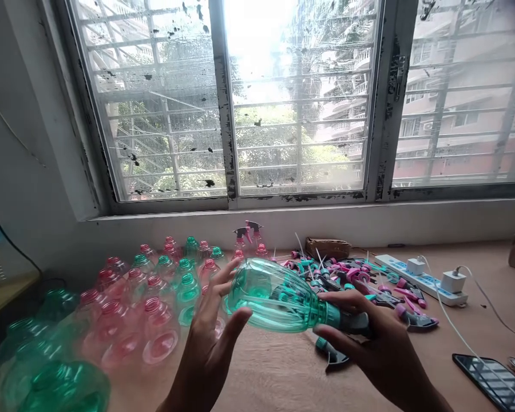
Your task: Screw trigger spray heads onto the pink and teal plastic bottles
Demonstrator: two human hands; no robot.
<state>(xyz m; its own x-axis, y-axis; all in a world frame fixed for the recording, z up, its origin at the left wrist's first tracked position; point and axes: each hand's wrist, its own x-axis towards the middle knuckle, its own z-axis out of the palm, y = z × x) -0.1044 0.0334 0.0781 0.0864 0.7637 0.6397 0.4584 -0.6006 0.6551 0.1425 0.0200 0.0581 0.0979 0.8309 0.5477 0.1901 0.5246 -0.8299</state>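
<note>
Below a barred window (300,114), a wooden tabletop (274,372) is carrying pink bottles (157,320) and loose triggers (352,272); above it, the left hand (208,329) is cupping a green bottle's (274,294) base, the right hand (364,332) gripping its head (354,321).

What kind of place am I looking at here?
Probably a small workroom, though it could be a room at home. Many pink and green bottles crowd the table, beside a heap of loose spray heads and a power strip.
</note>
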